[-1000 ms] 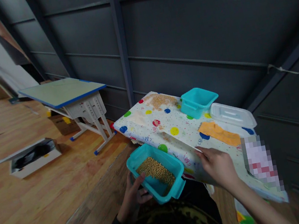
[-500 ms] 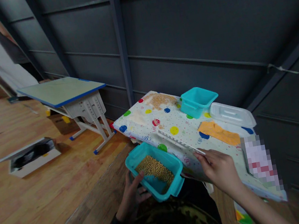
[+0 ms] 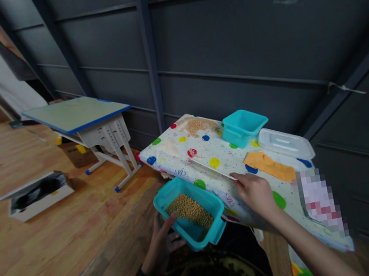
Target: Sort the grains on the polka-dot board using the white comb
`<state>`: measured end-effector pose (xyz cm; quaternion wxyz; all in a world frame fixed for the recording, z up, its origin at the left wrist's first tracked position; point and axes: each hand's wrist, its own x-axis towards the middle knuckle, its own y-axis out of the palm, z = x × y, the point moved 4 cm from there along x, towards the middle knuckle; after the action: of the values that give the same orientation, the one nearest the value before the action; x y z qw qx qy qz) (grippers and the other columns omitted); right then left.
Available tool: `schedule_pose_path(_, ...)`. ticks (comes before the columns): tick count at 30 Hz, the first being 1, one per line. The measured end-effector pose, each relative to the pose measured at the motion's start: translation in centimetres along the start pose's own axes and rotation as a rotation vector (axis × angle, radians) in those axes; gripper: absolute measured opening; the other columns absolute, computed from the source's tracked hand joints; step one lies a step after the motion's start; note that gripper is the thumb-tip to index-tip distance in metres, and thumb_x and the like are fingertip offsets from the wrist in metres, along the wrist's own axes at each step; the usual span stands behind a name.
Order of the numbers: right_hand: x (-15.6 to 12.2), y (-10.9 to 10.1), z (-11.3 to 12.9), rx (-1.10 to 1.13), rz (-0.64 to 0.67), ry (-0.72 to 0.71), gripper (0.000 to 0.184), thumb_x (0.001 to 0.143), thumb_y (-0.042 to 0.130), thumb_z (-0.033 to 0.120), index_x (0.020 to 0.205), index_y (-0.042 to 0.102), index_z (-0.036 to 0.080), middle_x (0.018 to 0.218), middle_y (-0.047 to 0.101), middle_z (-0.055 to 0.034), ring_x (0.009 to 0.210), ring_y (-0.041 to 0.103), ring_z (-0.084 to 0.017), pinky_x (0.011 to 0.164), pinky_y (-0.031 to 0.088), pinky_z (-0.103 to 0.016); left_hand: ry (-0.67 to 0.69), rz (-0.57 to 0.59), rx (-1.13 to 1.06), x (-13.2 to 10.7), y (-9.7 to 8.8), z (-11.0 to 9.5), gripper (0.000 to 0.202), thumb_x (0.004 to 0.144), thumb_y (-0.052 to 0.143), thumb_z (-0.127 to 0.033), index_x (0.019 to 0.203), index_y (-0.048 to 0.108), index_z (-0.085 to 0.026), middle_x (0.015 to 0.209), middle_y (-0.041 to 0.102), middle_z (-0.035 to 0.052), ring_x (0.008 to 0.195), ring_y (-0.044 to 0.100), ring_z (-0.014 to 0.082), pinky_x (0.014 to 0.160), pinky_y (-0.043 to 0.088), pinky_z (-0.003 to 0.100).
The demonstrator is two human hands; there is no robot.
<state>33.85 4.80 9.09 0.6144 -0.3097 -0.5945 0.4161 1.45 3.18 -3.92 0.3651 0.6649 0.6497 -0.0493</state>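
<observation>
Hold the blue-green plastic box of round tan beans level; the left hand grips it beside the white spotted tablecloth. The right hand pinches a thin white strip; move gently.

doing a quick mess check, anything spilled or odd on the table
Yes: loose grains lie scattered at the tablecloth's far end, not inside the tub held by the left hand. A pale patch beside them might be powder; I can't tell.
</observation>
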Motion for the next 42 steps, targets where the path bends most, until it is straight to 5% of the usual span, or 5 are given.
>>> schedule_pose_path(13,-0.3,-0.1,0.1,0.218,-0.044,0.005,0.034,0.107,0.059,0.026,0.112,0.092,0.025,0.106,0.091,-0.0087,0.091,0.088,-0.028,0.086,0.069,-0.037,0.030,-0.025,-0.017,-0.5,0.2,-0.6,0.107,0.082,0.100,-0.054,0.166,0.035,-0.040,0.110,0.082,0.0046,0.080,0.087,0.0289,0.069,0.072,0.041)
schedule_pose_path(24,-2.4,-3.9,3.2,0.346,-0.087,-0.132,0.041,0.118,0.055,0.037,0.104,0.092,0.026,0.090,0.090,-0.0059,0.076,0.086,-0.023,0.075,0.065,-0.029,0.029,-0.012,-0.004,-1.0,0.5,-0.8,0.103,0.081,0.100,-0.057,0.162,0.039,-0.040,0.106,0.080,0.0034,0.073,0.082,0.0241,0.068,0.069,0.037)
schedule_pose_path(29,0.8,-2.1,0.4,0.203,-0.098,-0.011,0.050,0.117,0.051,0.042,0.093,0.090,0.022,0.085,0.088,-0.0119,0.078,0.086,-0.028,0.071,0.059,-0.031,0.020,-0.003,0.006,-1.0,0.5,-0.9,0.103,0.083,0.099,-0.055,0.163,0.037,-0.038,0.096,0.077,0.0000,0.070,0.080,0.0234,0.066,0.068,0.037)
schedule_pose_path(36,3.2,0.9,-1.1,0.110,0.015,0.118,0.043,0.111,0.052,0.035,0.103,0.091,0.019,0.102,0.090,-0.0170,0.088,0.087,-0.033,0.073,0.055,-0.034,0.015,-0.012,0.005,-0.9,0.3,-0.6,0.106,0.080,0.100,-0.061,0.163,0.037,-0.041,0.117,0.081,0.0052,0.081,0.086,0.0265,0.072,0.070,0.039)
schedule_pose_path(42,2.3,-0.3,-1.2,0.268,-0.016,0.098,0.067,0.115,0.042,0.061,0.072,0.079,0.024,0.080,0.086,-0.0148,0.072,0.081,-0.030,0.066,0.050,-0.034,0.011,0.002,-0.004,-1.0,0.3,-0.8,0.110,0.079,0.101,-0.059,0.165,0.035,-0.040,0.109,0.081,0.0036,0.077,0.084,0.0260,0.069,0.068,0.037)
